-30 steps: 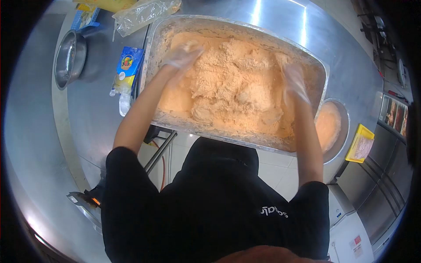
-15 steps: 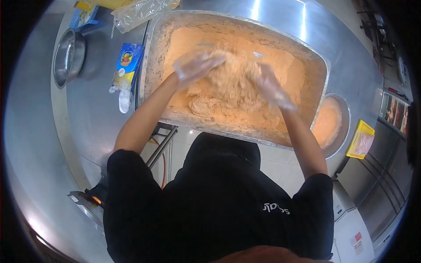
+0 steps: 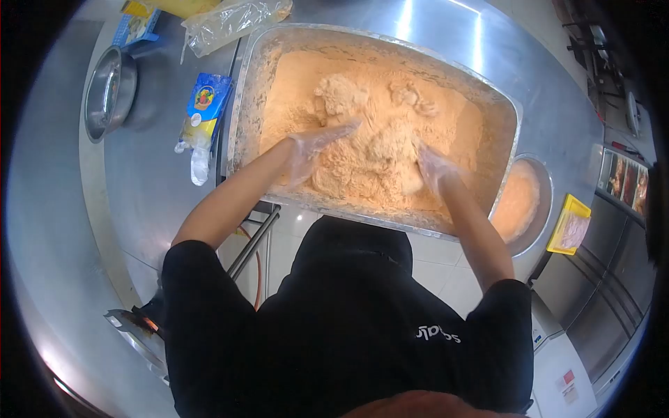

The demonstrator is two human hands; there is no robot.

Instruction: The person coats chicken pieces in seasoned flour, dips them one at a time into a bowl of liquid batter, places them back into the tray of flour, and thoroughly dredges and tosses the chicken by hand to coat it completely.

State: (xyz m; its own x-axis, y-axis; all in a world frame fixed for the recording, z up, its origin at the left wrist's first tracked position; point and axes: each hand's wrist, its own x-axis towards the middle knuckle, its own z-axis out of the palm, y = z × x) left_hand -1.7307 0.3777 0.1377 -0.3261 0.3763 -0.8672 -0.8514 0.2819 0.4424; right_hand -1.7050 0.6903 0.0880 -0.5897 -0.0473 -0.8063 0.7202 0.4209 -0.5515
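Note:
A large metal tray (image 3: 519, 115) holds orange-tinted breading flour (image 3: 300, 73) and several lumpy flour-coated pieces (image 3: 341, 95), which look like breaded chicken; the coating hides their exact kind. My left hand (image 3: 317, 148), in a clear plastic glove, is stretched out over the left part of the heap, fingers pointing right. Also gloved, my right hand (image 3: 436, 166) rests against the heap's right side with its fingers extended, the tips close to the flour. Between the two hands lies a mound of coated pieces (image 3: 387, 150). Neither hand grips a piece.
Right of the tray stands a round metal pan (image 3: 547, 209) of similar flour, beside a yellow tray (image 3: 575, 202). To the left are a blue-and-yellow packet (image 3: 209, 97) and a steel bowl (image 3: 111, 94). A clear plastic bag (image 3: 233, 26) lies behind.
Both hands have come down from the tossed, blurred pieces and moved slightly toward me. The pieces now lie settled in the flour, some farther back in the tray.

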